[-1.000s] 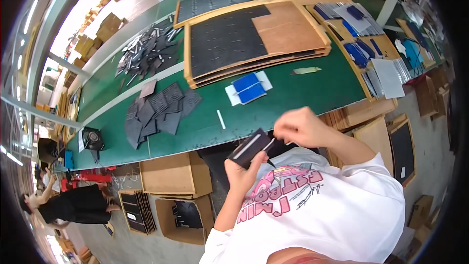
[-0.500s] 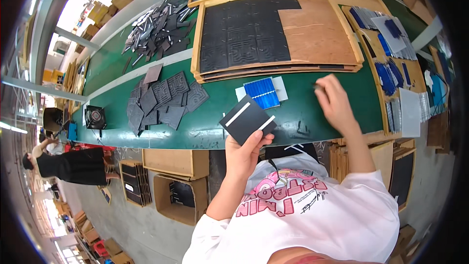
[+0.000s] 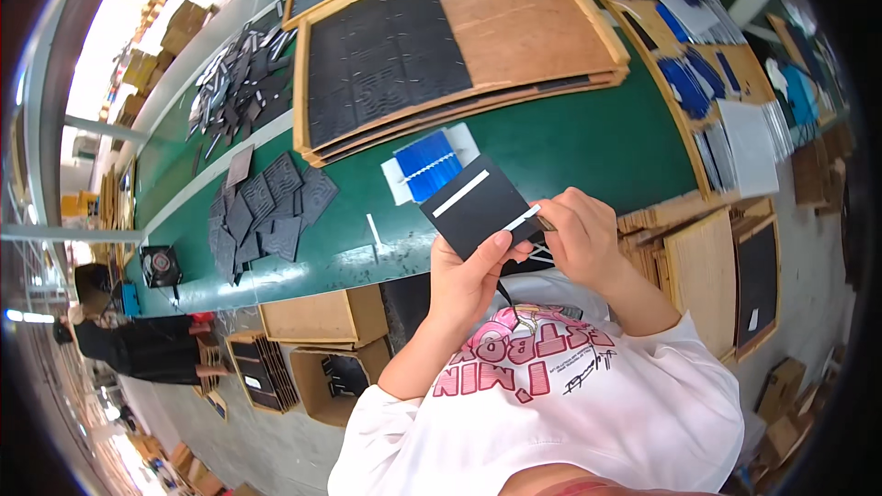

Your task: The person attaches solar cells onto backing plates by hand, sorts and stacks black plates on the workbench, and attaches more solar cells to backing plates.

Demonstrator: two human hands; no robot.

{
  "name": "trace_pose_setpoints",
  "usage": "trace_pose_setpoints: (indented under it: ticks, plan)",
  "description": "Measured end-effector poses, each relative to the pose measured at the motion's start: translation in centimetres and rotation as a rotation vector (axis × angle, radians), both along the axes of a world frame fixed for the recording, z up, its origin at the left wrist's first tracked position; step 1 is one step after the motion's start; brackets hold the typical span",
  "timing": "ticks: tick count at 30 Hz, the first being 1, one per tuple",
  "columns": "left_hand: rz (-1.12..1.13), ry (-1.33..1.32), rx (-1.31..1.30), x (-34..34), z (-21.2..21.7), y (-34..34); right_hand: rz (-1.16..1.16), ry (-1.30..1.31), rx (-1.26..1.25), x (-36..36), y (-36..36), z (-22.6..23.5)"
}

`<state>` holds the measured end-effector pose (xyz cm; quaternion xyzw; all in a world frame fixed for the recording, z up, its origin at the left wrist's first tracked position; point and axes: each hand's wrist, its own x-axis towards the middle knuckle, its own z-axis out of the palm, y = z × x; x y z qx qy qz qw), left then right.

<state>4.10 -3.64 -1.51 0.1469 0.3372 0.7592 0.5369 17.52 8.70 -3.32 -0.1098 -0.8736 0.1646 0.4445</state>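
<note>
My left hand [image 3: 464, 280] holds a thin black square panel [image 3: 478, 211] by its near edge, thumb on top. Two white strips run along opposite sides of the panel. At the end of the nearer strip [image 3: 524, 218], the thumb and fingers of my right hand [image 3: 581, 234] are pinched together. Whatever lies between them is too small to make out. Just beyond the panel, a blue ribbed square piece [image 3: 429, 165] rests on white sheets on the green table [image 3: 542, 142]. A loose white strip [image 3: 374, 231] lies to its left.
A wooden tray [image 3: 606, 50] partly lined with black panels stands at the back. Left are a pile of patterned black squares [image 3: 266, 211], a heap of dark scraps [image 3: 243, 73] and a small fan [image 3: 161, 266]. Blue pieces [image 3: 689, 83] sit on a board at right.
My right hand has come in from the right to the panel's edge strip. The left hand still holds the panel. The whole view has shifted and tilted.
</note>
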Motion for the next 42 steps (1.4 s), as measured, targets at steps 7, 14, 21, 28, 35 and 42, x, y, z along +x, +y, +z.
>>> trace_pose_setpoints:
  ticks: [7,14,21,28,35,42]
  plan:
    - [-0.263,0.059,-0.036,3.5,-0.2,-0.3,-0.236,0.025,0.004,6.1,-4.0,-1.3]
    - [-0.426,0.008,-0.093,6.5,-0.9,-0.8,-0.488,0.007,0.004,9.7,-7.4,-2.9]
    - [-0.458,-0.055,-0.075,6.0,-0.2,-1.5,-0.703,-0.098,-0.240,11.2,-5.5,-4.3]
    - [-0.453,-0.269,-0.074,4.4,-1.1,-1.5,-0.250,0.102,-0.597,9.3,-5.3,1.3]
    - [-0.297,-0.190,-0.040,1.9,-1.7,-2.7,-0.155,-0.230,-0.290,8.2,9.8,-2.9]
    - [-0.180,-0.200,0.029,-0.1,-2.0,-2.9,-0.262,-0.505,-0.549,11.3,11.9,2.1]
